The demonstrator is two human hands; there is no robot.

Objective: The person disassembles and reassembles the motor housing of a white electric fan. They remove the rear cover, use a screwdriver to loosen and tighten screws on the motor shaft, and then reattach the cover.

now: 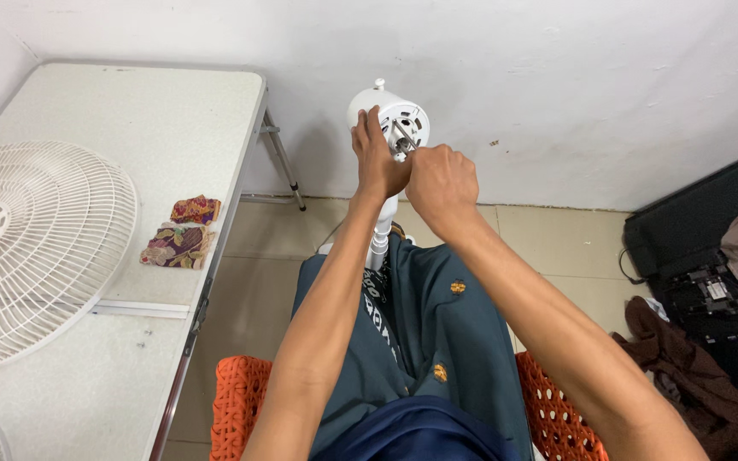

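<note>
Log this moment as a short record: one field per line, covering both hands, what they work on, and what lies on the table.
Left hand: grips the side of the white fan motor housing
Right hand: closed at the housing's front, by the metal shaft
Fan stand: white pole, upright between the person's knees
Seat: orange woven chair
Table: white, folding, to the left
On table: white fan grille, two patterned cloth pouches
Right floor: dark bag, brown cloth

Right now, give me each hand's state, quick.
Left hand: closed around the white fan motor housing.
Right hand: shut on a thin tool at the motor's front.
</note>
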